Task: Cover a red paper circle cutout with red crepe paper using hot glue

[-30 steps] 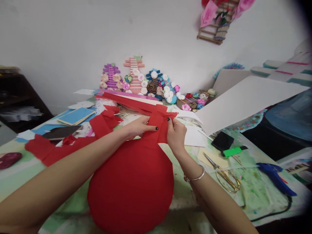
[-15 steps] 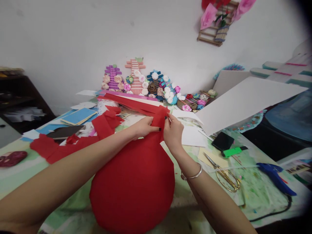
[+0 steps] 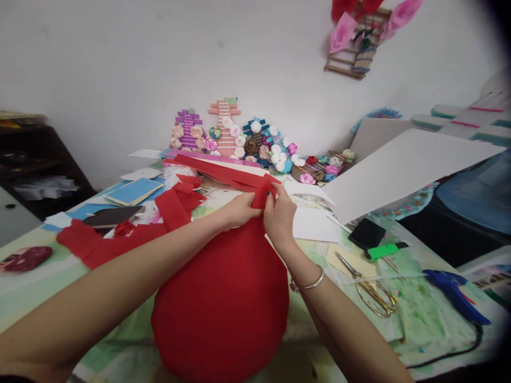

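A large red rounded piece (image 3: 223, 303), covered in smooth paper or cloth, narrows to a neck at its far end. My left hand (image 3: 242, 209) is closed on the left side of that neck, thumb pointing right. On the right side, my right hand (image 3: 279, 215) pinches the red material near the top of the neck, its fingers bent over the edge. The two hands are close together. Just beyond them lies a long folded red strip (image 3: 215, 173). Red scraps (image 3: 115, 239) spread to the left of my left forearm. My fingers hide part of the neck.
Gold-handled scissors (image 3: 369, 287), a blue glue gun (image 3: 455, 295), a green cutter (image 3: 385, 250) and a black phone-like slab (image 3: 366, 233) lie at right. White board (image 3: 411, 165) leans behind them. Decorated instrument-shaped crafts (image 3: 225, 127) stand along the wall. Blue booklets (image 3: 133, 191) lie at left.
My right hand has shifted slightly left and its fingers have curled further over the neck's edge. Both hands keep hold of the red piece. The whole view has shifted a little.
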Action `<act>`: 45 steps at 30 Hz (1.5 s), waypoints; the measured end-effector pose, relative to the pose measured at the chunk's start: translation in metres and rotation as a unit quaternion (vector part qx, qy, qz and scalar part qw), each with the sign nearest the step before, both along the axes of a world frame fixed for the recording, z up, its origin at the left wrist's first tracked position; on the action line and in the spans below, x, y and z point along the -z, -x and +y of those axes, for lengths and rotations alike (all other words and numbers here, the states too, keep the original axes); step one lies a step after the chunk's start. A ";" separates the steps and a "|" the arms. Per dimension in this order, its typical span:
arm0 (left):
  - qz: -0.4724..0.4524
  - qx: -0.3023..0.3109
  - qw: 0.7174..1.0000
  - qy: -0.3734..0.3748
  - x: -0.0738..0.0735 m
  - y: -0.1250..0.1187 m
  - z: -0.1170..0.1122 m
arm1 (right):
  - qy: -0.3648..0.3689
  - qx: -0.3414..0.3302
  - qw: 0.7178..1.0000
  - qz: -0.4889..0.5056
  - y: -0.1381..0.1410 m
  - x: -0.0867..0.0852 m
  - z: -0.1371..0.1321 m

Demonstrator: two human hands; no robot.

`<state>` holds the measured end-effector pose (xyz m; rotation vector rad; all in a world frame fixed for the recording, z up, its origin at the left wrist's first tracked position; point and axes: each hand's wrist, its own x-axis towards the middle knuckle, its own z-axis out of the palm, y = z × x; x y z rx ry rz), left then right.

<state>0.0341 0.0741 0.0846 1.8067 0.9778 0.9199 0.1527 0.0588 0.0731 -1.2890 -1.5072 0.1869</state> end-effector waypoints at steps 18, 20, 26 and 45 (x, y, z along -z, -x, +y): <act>-0.225 -0.093 0.945 0.217 0.021 0.027 0.011 | 0.200 -0.135 0.970 0.037 -0.031 0.009 -0.006; -0.246 -0.089 0.941 0.216 0.029 0.025 0.009 | 0.196 -0.135 0.971 0.010 -0.032 0.012 -0.006; -0.307 -0.093 0.927 0.193 0.044 0.021 0.010 | 0.195 -0.138 0.971 -0.025 -0.033 0.021 -0.009; -0.299 -0.102 0.944 0.096 0.042 0.020 0.002 | 0.074 -0.119 0.977 -0.161 -0.019 0.009 -0.029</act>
